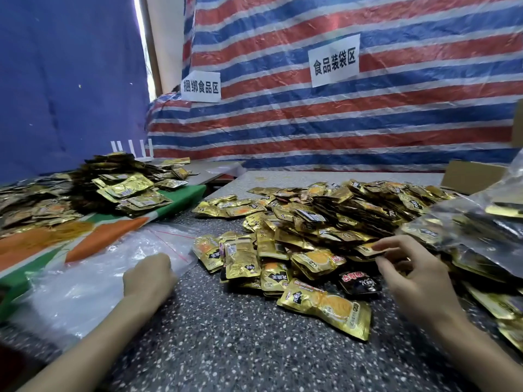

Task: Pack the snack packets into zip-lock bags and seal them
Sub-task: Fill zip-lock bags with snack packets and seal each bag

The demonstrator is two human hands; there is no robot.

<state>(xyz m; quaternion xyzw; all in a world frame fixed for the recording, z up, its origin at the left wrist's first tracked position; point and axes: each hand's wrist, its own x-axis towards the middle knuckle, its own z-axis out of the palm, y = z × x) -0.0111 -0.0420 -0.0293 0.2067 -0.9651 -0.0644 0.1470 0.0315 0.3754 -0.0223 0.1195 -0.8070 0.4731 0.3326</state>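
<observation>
Left hand curled atop bag, grasp unclear; right hand pinching gold packet at pile edge; black packet just beside pile, on table.

Makeshift packing workshop, with striped tarp walls, paper zone signs and heaped snack packets

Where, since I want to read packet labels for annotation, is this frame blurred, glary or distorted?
Head view: sharpest mid-frame, around the right hand and the packet it pinches; left pile and filled bag at the edges smear; gold foil on the main pile glints; window strip is blown out; wide-angle lens bows the edges.
</observation>
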